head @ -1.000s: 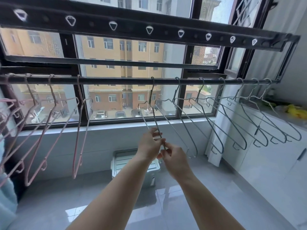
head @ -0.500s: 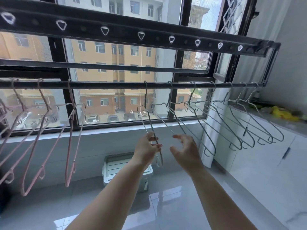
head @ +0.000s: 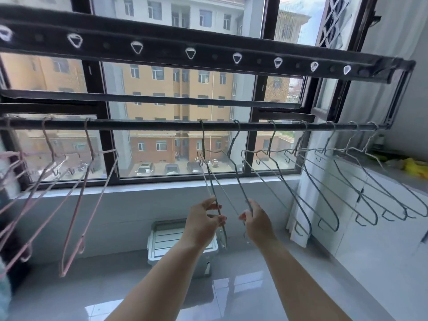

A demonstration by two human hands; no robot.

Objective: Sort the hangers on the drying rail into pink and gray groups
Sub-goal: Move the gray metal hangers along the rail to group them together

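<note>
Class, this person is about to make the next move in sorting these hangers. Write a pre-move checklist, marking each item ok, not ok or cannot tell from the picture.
1. Left hand grips the first gray hanger: ok.
2. Right hand grips the second gray hanger: ok.
3. Both held hangers are hooked over the rail: ok.
4. Bare rail separates the pink hangers from the gray ones: ok.
5. No gray hanger is left among the pink: cannot tell, because the pink group runs out of frame.
6. The other gray hangers hang untangled: cannot tell, because their wires overlap.
</note>
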